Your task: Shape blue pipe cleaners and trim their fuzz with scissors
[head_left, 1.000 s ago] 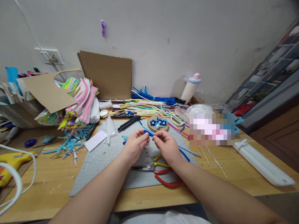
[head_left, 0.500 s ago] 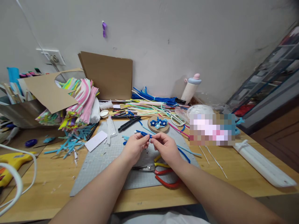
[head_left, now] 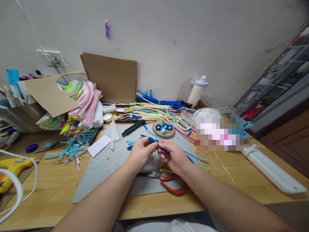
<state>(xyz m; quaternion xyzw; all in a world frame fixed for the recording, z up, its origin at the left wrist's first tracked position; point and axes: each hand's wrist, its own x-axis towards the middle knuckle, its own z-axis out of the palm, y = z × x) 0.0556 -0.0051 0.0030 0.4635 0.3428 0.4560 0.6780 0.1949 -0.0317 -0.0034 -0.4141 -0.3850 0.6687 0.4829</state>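
Note:
Over the grey cutting mat (head_left: 103, 167) my left hand (head_left: 140, 153) pinches the looped end of a dark blue pipe cleaner (head_left: 156, 144). My right hand (head_left: 175, 156) is closed round the same pipe cleaner further along, where its stem runs down to the right. The two hands almost touch. Beneath them lie red-handled scissors (head_left: 169, 182). Just beyond stands a round wooden disc (head_left: 163, 128) carrying small blue pipe-cleaner flowers.
Pastel pipe-cleaner bundles (head_left: 82, 106) and cardboard (head_left: 111, 77) pile up at the back left. Cut blue scraps (head_left: 72, 146), a white card (head_left: 98, 145), black pens (head_left: 132, 127), a yellow glue gun (head_left: 12, 166), a bottle (head_left: 198, 91) and a long white packet (head_left: 272, 169) surround the mat.
Both hands have dropped slightly toward me. My right hand has slid down the blue pipe cleaner and closed round its stem, while the left keeps pinching the looped end.

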